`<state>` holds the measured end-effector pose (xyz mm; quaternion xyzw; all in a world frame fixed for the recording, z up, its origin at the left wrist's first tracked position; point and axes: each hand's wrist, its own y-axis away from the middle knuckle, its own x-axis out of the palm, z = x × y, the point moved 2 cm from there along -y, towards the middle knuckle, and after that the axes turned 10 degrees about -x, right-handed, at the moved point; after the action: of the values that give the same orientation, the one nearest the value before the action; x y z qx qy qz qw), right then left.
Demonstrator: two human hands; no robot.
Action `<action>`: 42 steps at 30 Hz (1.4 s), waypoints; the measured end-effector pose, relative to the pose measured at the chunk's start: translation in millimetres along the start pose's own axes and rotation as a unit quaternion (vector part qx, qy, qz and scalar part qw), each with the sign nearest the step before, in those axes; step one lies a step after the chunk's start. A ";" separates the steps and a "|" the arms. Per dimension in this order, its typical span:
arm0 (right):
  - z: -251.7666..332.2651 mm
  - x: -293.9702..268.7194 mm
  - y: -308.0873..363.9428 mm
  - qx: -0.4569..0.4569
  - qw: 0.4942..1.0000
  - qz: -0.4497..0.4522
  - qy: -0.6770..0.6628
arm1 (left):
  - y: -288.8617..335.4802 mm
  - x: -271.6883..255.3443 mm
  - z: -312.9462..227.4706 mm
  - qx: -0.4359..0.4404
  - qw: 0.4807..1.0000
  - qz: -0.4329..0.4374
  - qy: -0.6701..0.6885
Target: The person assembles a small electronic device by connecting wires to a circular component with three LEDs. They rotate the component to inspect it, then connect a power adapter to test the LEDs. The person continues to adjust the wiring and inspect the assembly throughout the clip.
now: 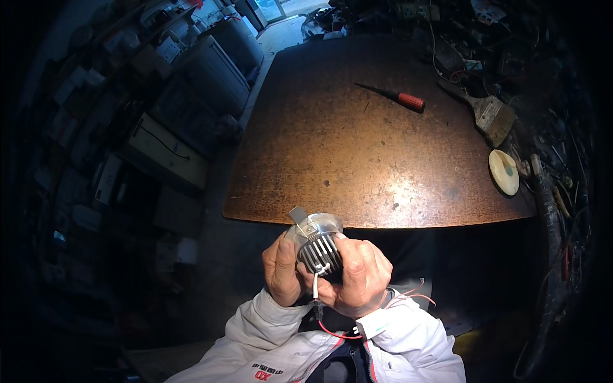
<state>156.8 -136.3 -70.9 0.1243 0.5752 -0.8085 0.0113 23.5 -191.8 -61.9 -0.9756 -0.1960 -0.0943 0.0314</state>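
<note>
Between my two hands is a round downlight with a finned dark heat sink, a shiny rim and a flat metal spring clip. My left hand grips its left side, thumb on the rim. My right hand holds the right side, thumb near the fins. A white cable leaves the back of the lamp and runs down to a black plug connector. From there a red wire curves to a small white box lying against my right sleeve. Loose bare-ended wires stick out beyond the right wrist.
A worn brown wooden table stands just ahead of my hands. On it lie a red-handled screwdriver, a wide brush and a round cream-coloured disc. Cluttered tools and wires line the right side; shelves and cabinets stand left.
</note>
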 end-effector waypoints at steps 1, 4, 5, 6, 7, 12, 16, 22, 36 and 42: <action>0.8 0.4 0.3 0.003 1.000 -0.001 0.000 | 0.0 0.6 -0.8 0.001 1.000 0.000 0.001; 3.3 -0.6 -2.3 0.016 1.000 -0.004 -0.002 | -0.5 1.9 -3.7 0.008 1.000 0.001 -0.005; 3.2 -0.1 -2.8 0.017 1.000 -0.002 0.000 | -0.7 -0.3 -2.2 0.010 1.000 0.003 -0.008; 3.0 0.1 -3.0 0.017 1.000 -0.001 0.002 | -0.5 -3.3 0.4 0.013 1.000 0.005 -0.012; 2.9 0.2 -3.1 0.018 1.000 0.000 0.004 | -0.2 -4.7 1.8 0.016 1.000 0.007 -0.016; 1.8 2.5 -0.8 0.012 1.000 -0.020 0.006 | -1.0 -4.0 2.1 0.004 1.000 -0.008 0.019; 2.3 2.4 -2.6 0.016 1.000 -0.018 0.007 | -2.9 -9.4 1.9 -0.012 1.000 -0.005 0.012; -2.1 -0.3 -0.2 0.004 1.000 0.015 -0.017 | -12.2 -23.1 36.9 -0.127 0.957 -0.045 0.258; 0.8 -2.2 0.2 0.321 0.911 0.051 -0.255 | -1.7 -11.8 21.2 0.097 0.981 -0.094 -0.142; 3.8 -1.5 -4.9 0.323 0.922 0.054 -0.206 | -4.4 -7.5 15.4 0.095 0.977 -0.061 -0.182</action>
<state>156.7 -138.4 -64.9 -0.0170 0.2604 -0.9562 0.1325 17.6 -189.1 -78.3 -0.9551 -0.2657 0.1018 0.0820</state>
